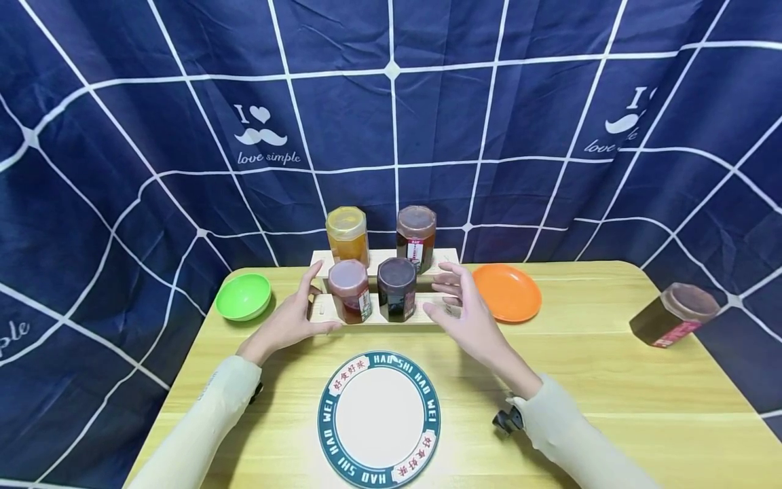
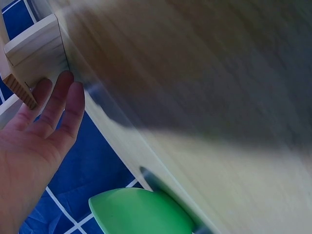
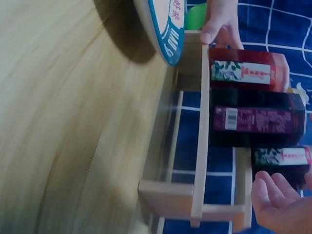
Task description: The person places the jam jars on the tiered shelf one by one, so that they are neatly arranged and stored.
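A two-step wooden rack (image 1: 325, 310) stands at the back of the table. Two jars are on its lower step: a red-brown jar (image 1: 349, 292) and a dark jar (image 1: 396, 291). Behind them, an amber jar (image 1: 348, 234) and a brown jar with a red label (image 1: 416, 238) stand on the upper step. My left hand (image 1: 287, 319) is at the rack's left end, thumb along the front edge, fairly straight fingers (image 2: 57, 109) against the end panel. At the right end my right hand (image 1: 467, 316) hovers apart from the rack, fingers loosely bent, holding nothing.
A white plate with a dark teal rim (image 1: 326, 414) lies in front of the rack. To the left sits a green bowl (image 1: 243, 297); an orange plate (image 1: 507, 292) is on the right. Another dark jar (image 1: 672, 316) stands near the table's right edge. A blue curtain (image 1: 342, 122) hangs behind.
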`<state>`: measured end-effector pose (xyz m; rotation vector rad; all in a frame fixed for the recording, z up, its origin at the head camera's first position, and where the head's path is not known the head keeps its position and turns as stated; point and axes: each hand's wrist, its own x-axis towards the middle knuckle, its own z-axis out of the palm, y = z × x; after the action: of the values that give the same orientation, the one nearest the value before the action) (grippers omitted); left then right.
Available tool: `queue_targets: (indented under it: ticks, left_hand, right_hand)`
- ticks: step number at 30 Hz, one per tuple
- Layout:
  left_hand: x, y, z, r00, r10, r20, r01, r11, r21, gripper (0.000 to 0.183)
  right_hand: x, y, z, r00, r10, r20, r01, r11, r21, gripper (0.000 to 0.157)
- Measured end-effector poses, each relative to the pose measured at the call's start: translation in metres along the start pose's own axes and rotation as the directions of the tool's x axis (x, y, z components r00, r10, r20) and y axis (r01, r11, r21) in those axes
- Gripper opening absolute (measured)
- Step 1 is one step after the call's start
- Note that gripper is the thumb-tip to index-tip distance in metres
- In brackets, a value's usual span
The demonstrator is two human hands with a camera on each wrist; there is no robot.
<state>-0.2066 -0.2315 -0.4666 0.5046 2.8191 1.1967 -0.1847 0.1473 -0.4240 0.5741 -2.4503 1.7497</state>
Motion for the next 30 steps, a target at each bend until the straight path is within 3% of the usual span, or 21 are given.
queue_targets:
  ticks: [7, 12, 19, 25, 30]
  left_hand:
    - [-0.001, 0.000, -0.001, 1.000, 0.005, -0.004, -0.005, 1.000, 0.002, 0.130]
    - [0.000, 0.001, 0.000, 1.000, 0.009, 0.000, -0.009, 1.000, 0.010, 0.130]
    - [0.000, 0.001, 0.000, 1.000, -0.007, 0.002, 0.007, 1.000, 0.004, 0.131]
    - [0.000, 0.000, 0.001, 1.000, -0.003, 0.005, 0.003, 1.000, 0.004, 0.130]
    - [0.001, 0.000, 0.001, 1.000, -0.004, 0.007, 0.004, 1.000, 0.000, 0.130]
  right_hand:
    - [-0.011, -0.001, -0.025, 0.999, -0.002, -0.040, 0.002, 1.000, 0.004, 0.069]
    - [-0.018, -0.001, -0.046, 0.993, -0.064, -0.102, 0.067, 0.998, 0.022, 0.066]
    - [-0.025, -0.004, -0.079, 0.973, -0.119, -0.197, 0.138, 0.987, 0.087, 0.065]
    - [-0.035, -0.001, -0.111, 0.950, -0.107, -0.293, 0.168, 0.967, 0.194, 0.063]
    - [-0.043, 0.005, -0.137, 0.930, -0.091, -0.355, 0.171, 0.965, 0.198, 0.060]
